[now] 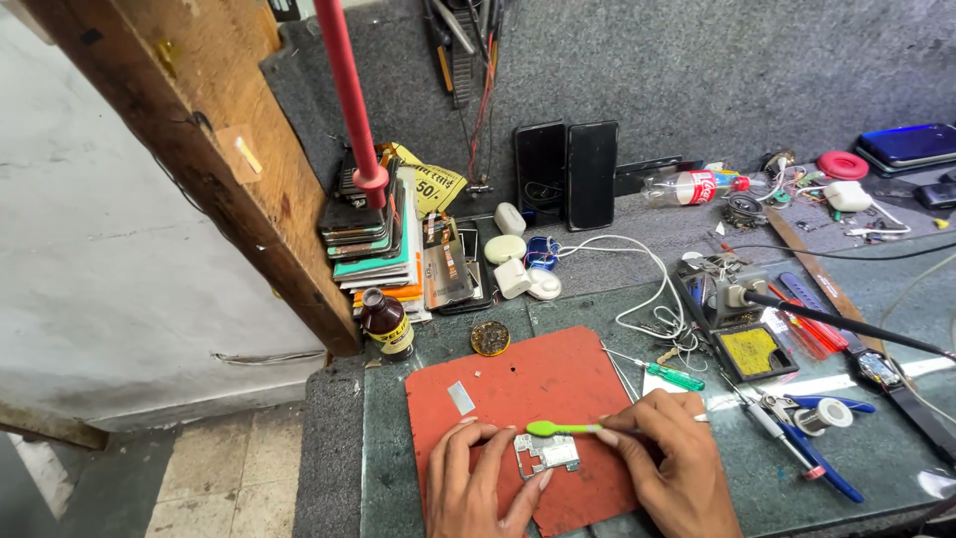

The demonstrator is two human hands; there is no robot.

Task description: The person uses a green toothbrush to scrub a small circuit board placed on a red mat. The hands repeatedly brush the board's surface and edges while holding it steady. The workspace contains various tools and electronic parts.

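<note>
A small metal circuit board piece (547,454) lies on a red work mat (518,389) near the bench's front edge. My left hand (478,488) steadies the board, fingertips pinching its left and lower edges. My right hand (677,463) grips a thin tool with a bright green tip (558,428). The green end points left and hovers just above the board's top edge.
A green-handled screwdriver (669,375), blue tweezers (817,460), a solder reel (825,415) and a soldering stand with yellow sponge (749,349) lie right of the mat. A brown bottle (386,324), a round tin (490,339), stacked phone parts (373,244) and two dark phones (566,174) stand behind.
</note>
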